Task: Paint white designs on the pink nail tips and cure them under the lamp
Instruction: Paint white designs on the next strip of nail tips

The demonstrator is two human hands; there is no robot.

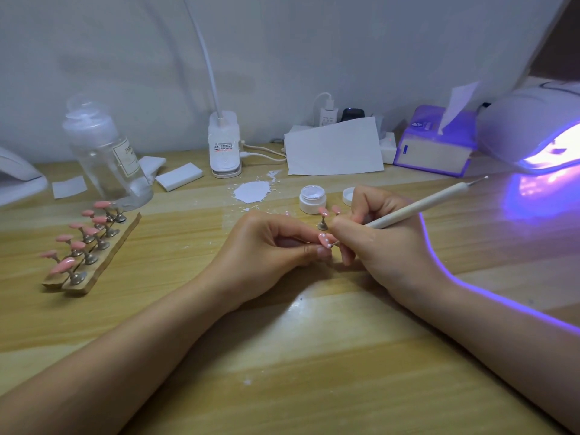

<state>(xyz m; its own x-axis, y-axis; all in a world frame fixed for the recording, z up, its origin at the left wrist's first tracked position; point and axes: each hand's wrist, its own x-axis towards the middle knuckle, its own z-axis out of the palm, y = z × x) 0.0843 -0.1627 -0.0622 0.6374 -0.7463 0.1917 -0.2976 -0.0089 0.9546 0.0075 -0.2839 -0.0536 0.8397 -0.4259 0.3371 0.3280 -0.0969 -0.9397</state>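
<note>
My left hand (270, 246) pinches a small stand bearing a pink nail tip (324, 240) with white dots on it. My right hand (376, 233) grips a white dotting pen (420, 206), its lower point touching that tip. Two more pink tips on stands (324, 218) sit just behind my fingers. An open white paint jar (312, 199) and its lid (348, 196) stand behind them. A wooden holder (94, 262) at the left carries several pink tips (64, 265). The curing lamp (533, 133) at the far right glows violet.
A clear bottle (106, 155) stands behind the holder. A clip lamp base (224, 146), white pads (179, 176), a paper sheet (334, 147), a tissue box (436, 146) and chargers line the back. A white smear (252, 191) marks the wooden table (282, 356).
</note>
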